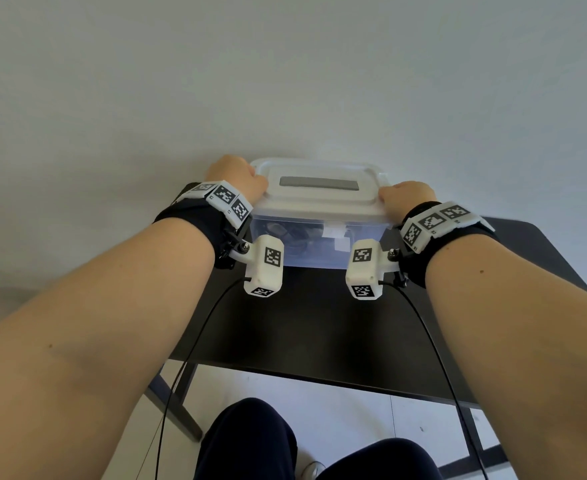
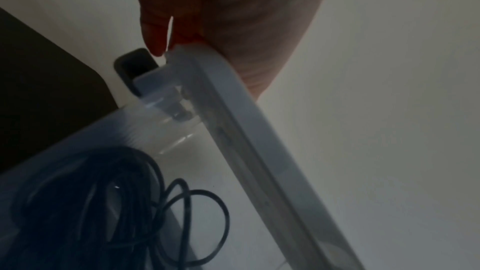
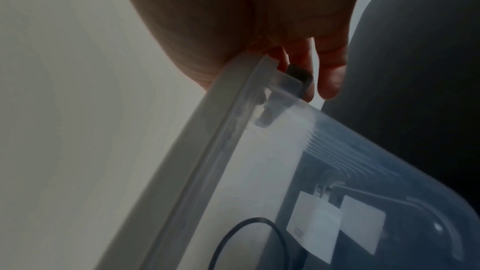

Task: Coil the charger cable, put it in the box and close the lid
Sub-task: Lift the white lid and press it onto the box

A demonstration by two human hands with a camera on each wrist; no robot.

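One coiled cable [image 2: 124, 213] – left-wrist view alone

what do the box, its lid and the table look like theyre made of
The box looks like clear, slightly frosted plastic: the coiled charger cable shows through its wall. The lid seems opaque white plastic with moulded stepped ridges and a smooth satin finish. The table is matt black; whether painted wood, laminate or metal cannot be told.

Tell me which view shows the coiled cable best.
Left wrist: the cable lies in dark loops inside the clear box, plain through its wall. Right wrist catches only one loop. Head shows a dim dark shape under the lid.
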